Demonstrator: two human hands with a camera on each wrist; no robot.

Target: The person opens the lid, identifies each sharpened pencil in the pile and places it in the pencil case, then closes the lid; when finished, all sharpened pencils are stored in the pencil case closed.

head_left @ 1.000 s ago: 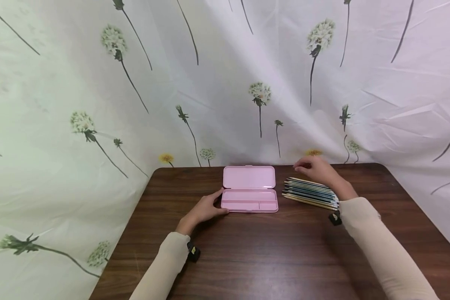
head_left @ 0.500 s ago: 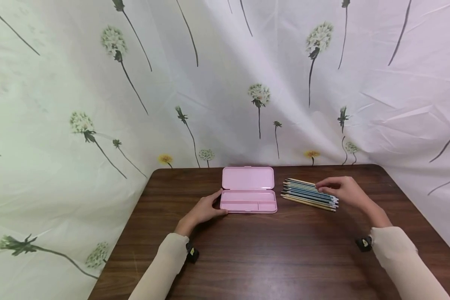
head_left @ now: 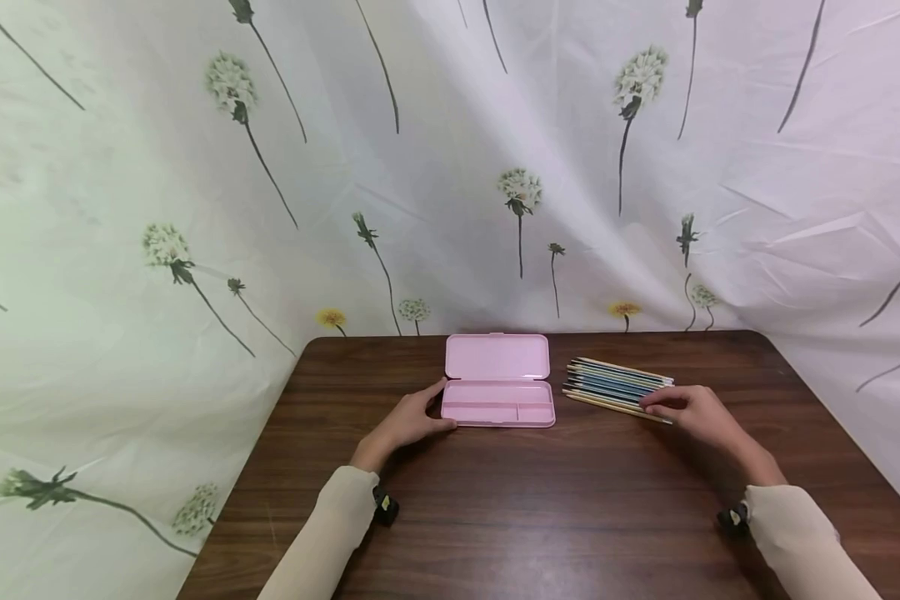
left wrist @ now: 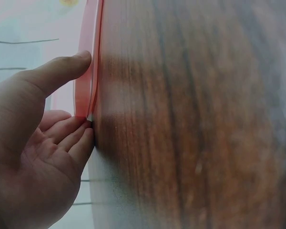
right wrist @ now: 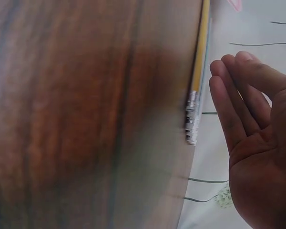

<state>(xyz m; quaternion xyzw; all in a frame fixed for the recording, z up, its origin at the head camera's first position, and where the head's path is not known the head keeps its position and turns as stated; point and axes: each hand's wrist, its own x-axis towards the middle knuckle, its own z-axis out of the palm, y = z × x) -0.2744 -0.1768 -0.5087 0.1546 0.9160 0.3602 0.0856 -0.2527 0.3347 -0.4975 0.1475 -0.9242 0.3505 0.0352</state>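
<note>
A pink pencil case (head_left: 497,358) lies with its lid raised toward the wall, its divided tray bare in the head view. My left hand (head_left: 405,422) holds the case's left end, thumb at the front corner and fingers by the hinge. In the left wrist view the thumb (left wrist: 69,71) presses the pink side. To the right of the case, several pencils (head_left: 607,387) lie side by side, points facing left. My right hand (head_left: 697,415) hovers over their eraser ends, thumb near the fingertips. The right wrist view shows nothing between its fingers, a yellow pencil (right wrist: 198,62) lying below.
The case and pencils rest near the back of a dark wooden table (head_left: 510,517). Behind it hangs a white cloth (head_left: 450,167) printed with dandelions. Each wrist carries a small black camera, such as the right one (head_left: 733,518).
My right hand has moved from behind the pencils' left part, rightward and then toward the front, to their eraser ends. The left hand has stayed at the case.
</note>
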